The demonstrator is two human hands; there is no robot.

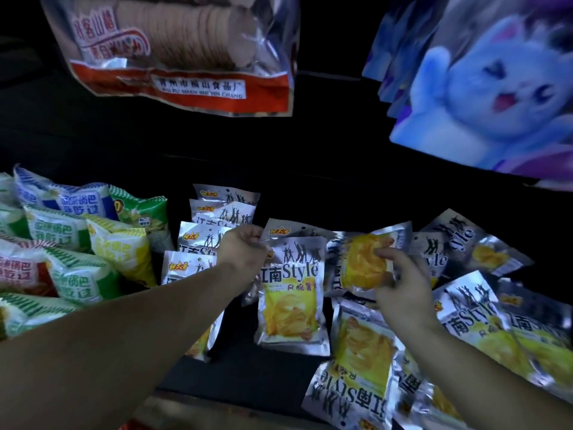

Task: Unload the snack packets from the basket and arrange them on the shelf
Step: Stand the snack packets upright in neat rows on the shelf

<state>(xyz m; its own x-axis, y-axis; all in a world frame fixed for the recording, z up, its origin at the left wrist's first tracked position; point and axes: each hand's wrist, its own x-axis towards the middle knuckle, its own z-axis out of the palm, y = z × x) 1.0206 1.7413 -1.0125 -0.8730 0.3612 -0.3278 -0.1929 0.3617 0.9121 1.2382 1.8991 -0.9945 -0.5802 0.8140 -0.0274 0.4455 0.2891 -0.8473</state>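
Left hand: silver packet (crisps, seemingly); right hand: yellow-fronted packet.

My left grip pinches the top edge of a silver chip packet. My right grip holds a second packet just to its right. A row of silver packets lies on the dark shelf to the left. Puffy green and blue bags sit further left. A biscuit bag and blue cat bags hang above.
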